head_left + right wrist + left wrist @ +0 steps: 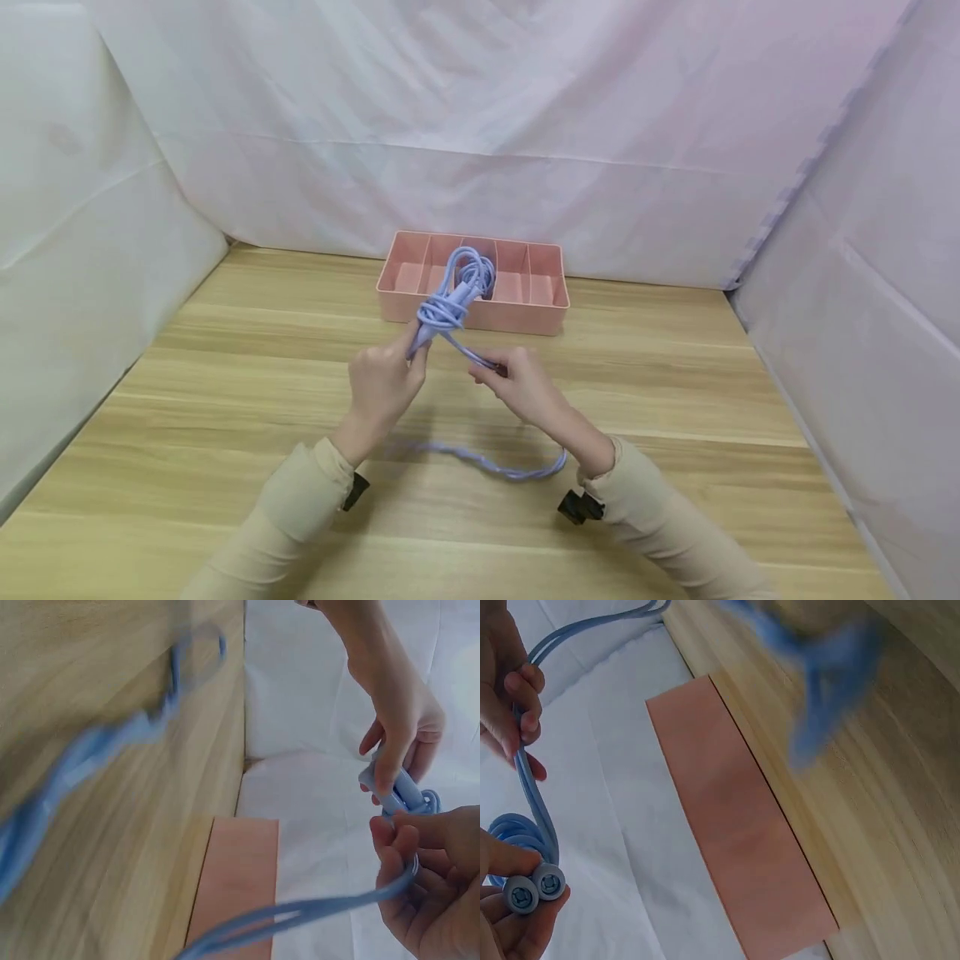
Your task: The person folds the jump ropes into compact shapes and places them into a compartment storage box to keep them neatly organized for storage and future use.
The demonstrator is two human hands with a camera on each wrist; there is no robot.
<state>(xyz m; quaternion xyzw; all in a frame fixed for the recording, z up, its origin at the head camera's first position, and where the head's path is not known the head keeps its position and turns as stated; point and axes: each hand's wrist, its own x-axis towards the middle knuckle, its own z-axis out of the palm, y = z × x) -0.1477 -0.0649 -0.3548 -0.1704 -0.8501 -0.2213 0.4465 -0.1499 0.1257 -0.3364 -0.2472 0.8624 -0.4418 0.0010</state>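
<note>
A light blue jump rope [442, 312] is held above the table, its cord wound round two handles lying side by side. My left hand [384, 375] pinches the handles at their lower end; in the left wrist view the round handle ends [549, 882] face the camera. The doubled cord [330, 904] runs from the wound part into my right hand [525, 387], which grips it with curled fingers. Past that hand the loose, twisted cord [495, 465] hangs in a curve between the forearms, blurred in both wrist views.
Behind the hands a pink divided box [517, 318] stands near the back curtain [480, 183]. A coiled blue cord [486, 277] lies in its middle compartment, partly hidden by the held rope. White cloth also walls the wooden table [247, 350] at left and right.
</note>
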